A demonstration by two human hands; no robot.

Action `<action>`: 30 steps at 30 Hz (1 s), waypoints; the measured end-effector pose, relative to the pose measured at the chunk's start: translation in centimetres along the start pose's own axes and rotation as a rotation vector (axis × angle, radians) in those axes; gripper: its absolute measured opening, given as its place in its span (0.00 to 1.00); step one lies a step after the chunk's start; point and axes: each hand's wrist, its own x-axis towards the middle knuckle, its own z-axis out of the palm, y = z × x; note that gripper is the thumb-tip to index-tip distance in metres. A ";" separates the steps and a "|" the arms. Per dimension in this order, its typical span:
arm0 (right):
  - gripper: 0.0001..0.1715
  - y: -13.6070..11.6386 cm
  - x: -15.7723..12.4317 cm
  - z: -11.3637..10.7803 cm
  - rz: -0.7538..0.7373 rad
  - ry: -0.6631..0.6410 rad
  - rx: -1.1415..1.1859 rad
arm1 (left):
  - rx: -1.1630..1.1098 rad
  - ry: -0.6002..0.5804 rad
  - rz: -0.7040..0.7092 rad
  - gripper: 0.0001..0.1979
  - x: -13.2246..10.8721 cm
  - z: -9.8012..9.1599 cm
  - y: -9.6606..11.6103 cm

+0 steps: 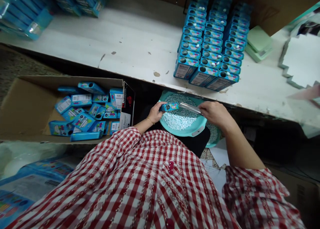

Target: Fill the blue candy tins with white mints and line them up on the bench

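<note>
While a blue rectangular candy pack (pixel 170 106) is gripped in the left hand (pixel 155 112), a clear plastic tube (pixel 190 107) is gripped in the right hand (pixel 215 114); both grips are closed and narrow. The pack and tube are held end to end above the rim, and whether they touch cannot be told. Directly below lies a teal plastic basin (pixel 193 132) filled with pale blue round candies (pixel 178 117). A second teal basin (pixel 213 137) is partly visible beneath its right side. Loose blue packs (pixel 83 120) lie in a cardboard box (pixel 25 102) left of the left hand. Upright blue packs (pixel 210 45) stand in tight rows on a peeling white-painted table (pixel 125 45), beyond the hands. A red-and-white checked sleeve (pixel 257 192) covers the right upper arm.
</note>
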 end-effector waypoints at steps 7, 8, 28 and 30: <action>0.15 3.3 2.1 9.7 0.239 -0.034 0.275 | -0.127 0.151 0.113 0.20 1.6 -2.4 4.2; 0.15 2.8 2.7 11.0 0.225 -0.043 0.292 | -0.126 0.162 0.130 0.21 2.8 -2.6 4.8; 0.27 -2.5 4.2 17.1 0.133 -0.056 0.140 | 0.278 0.131 -0.003 0.23 14.1 -0.3 7.1; 0.27 -3.5 4.1 16.8 0.132 -0.035 0.114 | 0.296 0.121 -0.023 0.22 14.5 -0.3 7.3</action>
